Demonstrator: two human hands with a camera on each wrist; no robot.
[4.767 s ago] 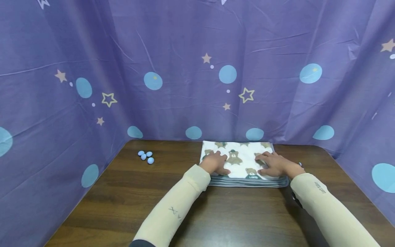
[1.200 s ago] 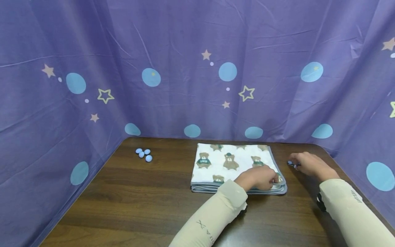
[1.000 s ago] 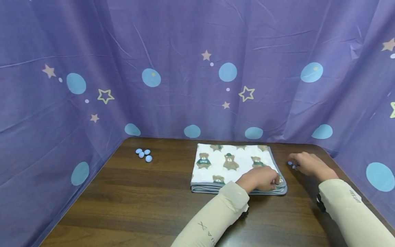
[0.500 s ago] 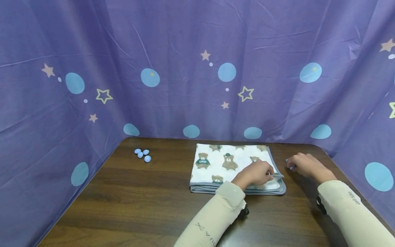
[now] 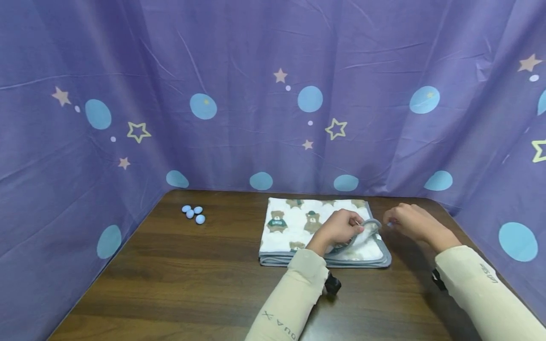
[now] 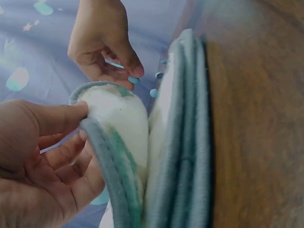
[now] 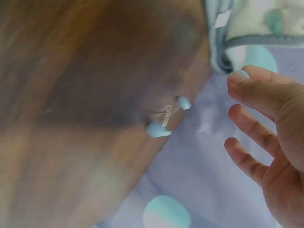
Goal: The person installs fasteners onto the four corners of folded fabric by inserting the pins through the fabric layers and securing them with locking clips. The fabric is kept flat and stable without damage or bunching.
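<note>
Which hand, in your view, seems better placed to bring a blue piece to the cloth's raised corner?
Probably the right hand: it pinches a small blue piece close to the raised corner, while the left hand is holding that corner up.

Blanket corner now higher in left fingers

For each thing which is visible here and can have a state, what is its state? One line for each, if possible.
Bear-print cloth: folded in layers, near right corner of its top layer lifted.
Left hand: pinching that corner.
Right hand: pinching a small blue piece.
Blue pieces by the right hand: loose on the table, blurred.
Four blue pieces: grouped together on the table.
Curtain: hanging, creased.
</note>
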